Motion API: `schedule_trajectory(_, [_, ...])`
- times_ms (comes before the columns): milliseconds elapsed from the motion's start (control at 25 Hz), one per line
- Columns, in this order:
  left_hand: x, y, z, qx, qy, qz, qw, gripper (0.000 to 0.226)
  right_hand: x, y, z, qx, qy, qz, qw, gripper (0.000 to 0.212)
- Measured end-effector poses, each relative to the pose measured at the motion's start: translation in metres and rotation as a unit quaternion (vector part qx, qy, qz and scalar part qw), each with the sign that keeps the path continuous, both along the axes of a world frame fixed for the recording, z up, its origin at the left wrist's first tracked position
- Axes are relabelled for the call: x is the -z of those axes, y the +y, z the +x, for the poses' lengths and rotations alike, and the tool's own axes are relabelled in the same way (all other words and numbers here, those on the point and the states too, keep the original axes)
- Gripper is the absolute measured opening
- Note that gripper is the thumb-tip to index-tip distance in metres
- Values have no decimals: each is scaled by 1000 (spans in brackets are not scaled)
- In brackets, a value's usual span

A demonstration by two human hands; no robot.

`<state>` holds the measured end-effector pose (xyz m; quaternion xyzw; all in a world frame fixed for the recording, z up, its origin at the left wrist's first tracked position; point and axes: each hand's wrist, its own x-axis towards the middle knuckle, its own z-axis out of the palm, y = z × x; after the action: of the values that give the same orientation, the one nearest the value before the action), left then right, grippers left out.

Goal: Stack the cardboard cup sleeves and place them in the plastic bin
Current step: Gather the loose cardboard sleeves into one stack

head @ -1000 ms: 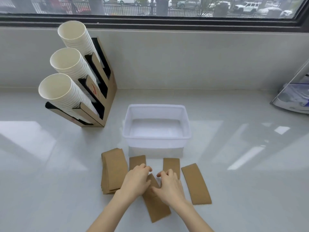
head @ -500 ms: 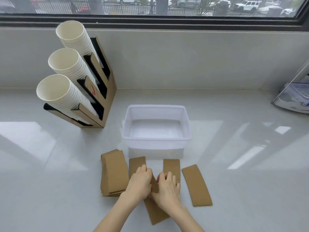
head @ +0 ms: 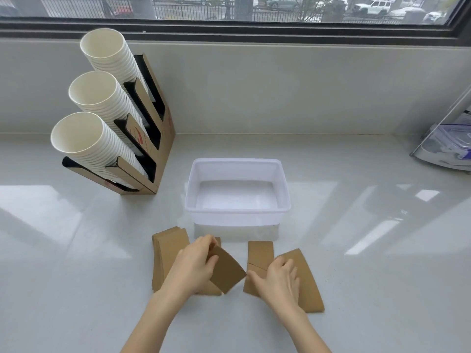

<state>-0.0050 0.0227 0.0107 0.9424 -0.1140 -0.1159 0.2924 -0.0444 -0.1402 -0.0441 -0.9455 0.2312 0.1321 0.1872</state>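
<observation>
The person stands at a glossy white counter below a window; both bare forearms reach forward over it.

Left hand: the grip is closed on one cardboard cup sleeve, thumb on top and fingers beneath; this sleeve is lifted and tilted above the counter, its free end pointing toward the right hand.

Right hand: palm down, fingers spread and only slightly curled; it rests flat on loose sleeves and encloses nothing.

Sleeve locations:
- a stack of sleeves lies flat at the left, partly covered by the left hand;
- another flat sleeve shows beneath the lifted one;
- a middle sleeve lies in front of the bin, with a further sleeve just below it under the right thumb;
- the rightmost sleeve lies angled under the right hand's fingers.

The translucent plastic bin sits just beyond the sleeves, upright; no sleeve lies inside it.

At the rear left, a cardboard cup dispenser holds three tilted stacks of white paper cups; at the far right edge, clear plastic containers rest on the counter.
</observation>
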Motion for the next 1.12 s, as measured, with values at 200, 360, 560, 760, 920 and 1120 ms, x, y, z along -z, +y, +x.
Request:
schedule_trajectory(200, [0, 13, 0, -52, -22, -65, 996, 8, 1, 7, 3, 15, 15, -5, 1000, 61])
schedule_trajectory(360, [1, 15, -1, -79, -27, -93, 992, 4, -5, 3, 3, 40, -63, 165, 983, 23])
schedule_trajectory(560, [5, 19, 0, -123, -7, -151, 981, 14, -30, -13, 4, 114, -202, 356, 905, 18])
schedule_trajectory(760, [7, 18, -3, -162, 52, -214, 962, 16, -48, -15, 0, 46, -209, 431, 877, 22])
schedule_trajectory(920, [-4, 8, -8, -184, 108, -298, 930, 18, -51, -4, -2, -23, -164, 389, 906, 23])
schedule_trajectory(1120, [-5, 6, -13, -196, 120, -335, 914, 9, -50, 3, 2, -84, -187, 313, 928, 30])
